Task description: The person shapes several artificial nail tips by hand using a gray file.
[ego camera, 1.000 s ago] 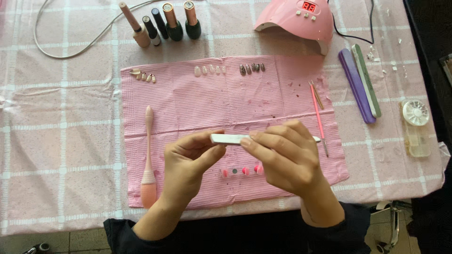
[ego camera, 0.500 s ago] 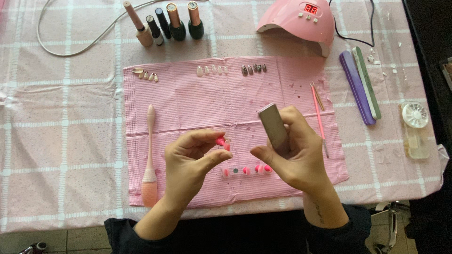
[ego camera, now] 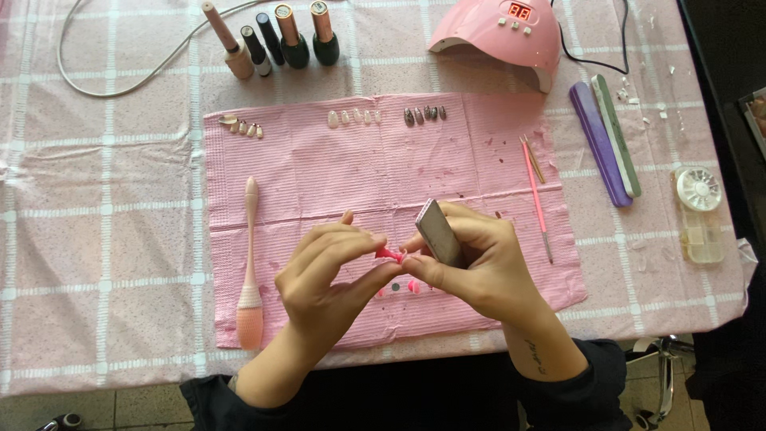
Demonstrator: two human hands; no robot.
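We work over the pink mat (ego camera: 319, 175), which spreads beneath and beyond both hands, with the pink nail lamp (ego camera: 503, 32) well beyond our right hand. Our right hand (ego camera: 479, 267) grips a grey nail file (ego camera: 438, 232), its end tilted up and away from us. Our left hand (ego camera: 327, 279) pinches a small pink false nail (ego camera: 389, 255) between thumb and fingertips, just beside the file and touching the right thumb. A pink brush (ego camera: 250, 263) lies left of the left hand; more pink nails (ego camera: 413, 286) sit just beneath our fingers.
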